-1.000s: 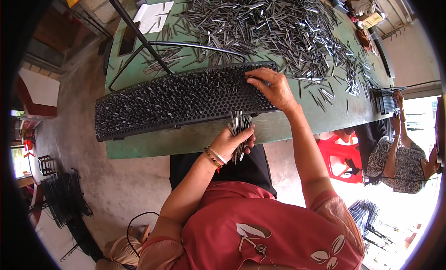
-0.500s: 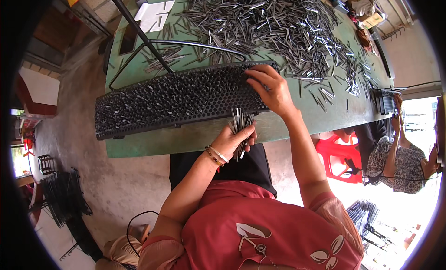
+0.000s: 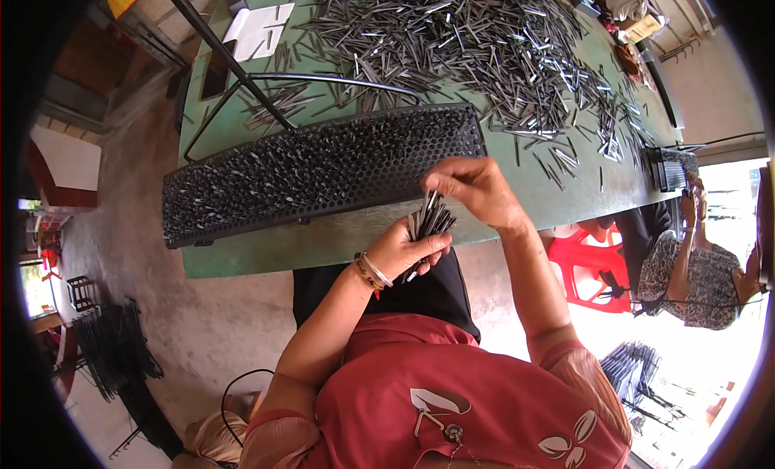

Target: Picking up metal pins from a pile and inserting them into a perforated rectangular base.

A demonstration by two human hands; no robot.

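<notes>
My left hand (image 3: 406, 249) is wrapped round a bundle of thin dark strips (image 3: 432, 219), whose ends fan upward out of the fist. My right hand (image 3: 478, 193) is over the top of that bundle, thumb and fingertips pinched on the end of a strip; how many strips it grips is hard to see. Just beyond both hands lies a long black perforated panel (image 3: 323, 166) on the green table. Strips stand upright in its holes, densely at the left and middle. Toward its right end, bare holes show around the strips.
A large heap of loose strips (image 3: 476, 49) covers the far table (image 3: 234, 259). A black metal frame (image 3: 234, 65) rises behind the panel. White paper (image 3: 260, 31) lies far left. At the right, another person (image 3: 702, 275) works at a similar panel (image 3: 672, 170) near a red stool (image 3: 589, 267).
My right hand has come back from the panel's right end, down to the bundle in my left hand. The bundle has tilted to the right.
</notes>
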